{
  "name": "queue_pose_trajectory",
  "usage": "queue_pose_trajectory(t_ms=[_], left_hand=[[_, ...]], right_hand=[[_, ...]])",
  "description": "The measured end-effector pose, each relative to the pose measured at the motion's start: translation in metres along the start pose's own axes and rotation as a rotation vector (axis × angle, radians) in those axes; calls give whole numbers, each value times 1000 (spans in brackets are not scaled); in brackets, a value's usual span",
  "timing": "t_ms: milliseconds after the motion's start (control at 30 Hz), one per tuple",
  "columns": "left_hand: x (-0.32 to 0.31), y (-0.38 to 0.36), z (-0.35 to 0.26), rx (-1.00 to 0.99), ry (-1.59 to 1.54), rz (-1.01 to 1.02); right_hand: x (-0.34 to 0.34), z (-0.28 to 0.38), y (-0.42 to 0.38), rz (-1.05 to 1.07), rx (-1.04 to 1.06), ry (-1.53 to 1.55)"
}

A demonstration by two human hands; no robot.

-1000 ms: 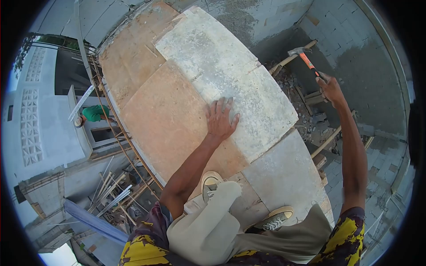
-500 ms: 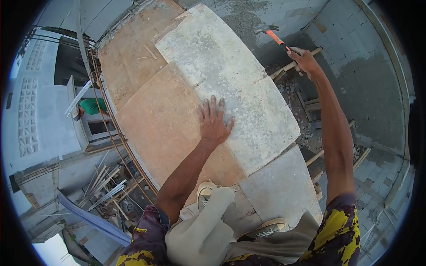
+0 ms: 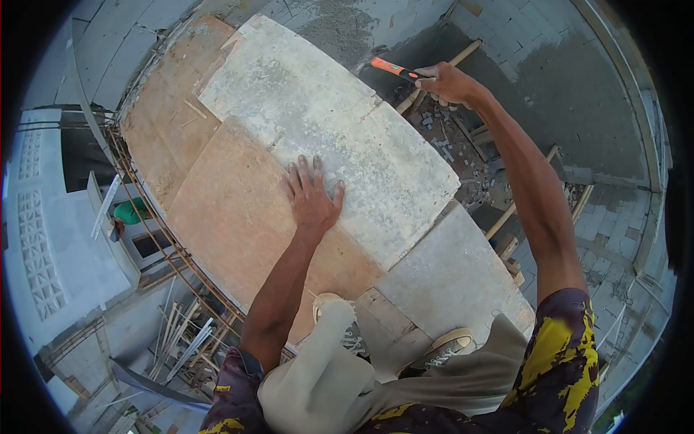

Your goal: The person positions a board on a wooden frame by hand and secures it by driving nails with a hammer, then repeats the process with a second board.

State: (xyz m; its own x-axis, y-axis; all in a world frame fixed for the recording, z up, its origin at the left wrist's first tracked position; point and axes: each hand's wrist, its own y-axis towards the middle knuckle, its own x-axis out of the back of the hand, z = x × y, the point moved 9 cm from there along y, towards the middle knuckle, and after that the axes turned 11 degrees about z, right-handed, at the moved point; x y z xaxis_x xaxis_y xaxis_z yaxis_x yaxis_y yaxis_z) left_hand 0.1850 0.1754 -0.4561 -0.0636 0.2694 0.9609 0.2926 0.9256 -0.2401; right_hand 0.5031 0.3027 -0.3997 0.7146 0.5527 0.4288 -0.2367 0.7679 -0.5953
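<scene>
Two hands work over a deck of flat boards high above the ground. At far left, below, a person in a green top [image 3: 130,211] stands by a doorway. The left hand [image 3: 312,197] lies flat, fingers spread, on the grey board [image 3: 318,116] beside the brown board [image 3: 238,217]. The right hand [image 3: 450,83] is clenched around the orange-handled hammer [image 3: 394,69], held above the grey board's far edge.

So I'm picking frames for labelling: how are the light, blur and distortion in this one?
Head view: even daylight, no glare; strong fisheye bend with black corners; left hand flat on the board is sharp; right hand and the hammer handle are slightly soft, its head hard to make out.
</scene>
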Motion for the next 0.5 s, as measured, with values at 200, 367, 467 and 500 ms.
queue_pose_trajectory(t_ms=[200,367,467,500], left_hand=[[-3,-1,0,-11,27,-33],[-4,0,-5,-34,65,-35],[-7,-2,-2,-19,93,-47],[-7,1,-1,-15,111,-55]], right_hand=[[50,-23,-56,-344,15,215],[53,-105,-126,-493,-231,135],[4,-102,-172,-124,-202,-20],[0,-116,-185,-58,-216,4]])
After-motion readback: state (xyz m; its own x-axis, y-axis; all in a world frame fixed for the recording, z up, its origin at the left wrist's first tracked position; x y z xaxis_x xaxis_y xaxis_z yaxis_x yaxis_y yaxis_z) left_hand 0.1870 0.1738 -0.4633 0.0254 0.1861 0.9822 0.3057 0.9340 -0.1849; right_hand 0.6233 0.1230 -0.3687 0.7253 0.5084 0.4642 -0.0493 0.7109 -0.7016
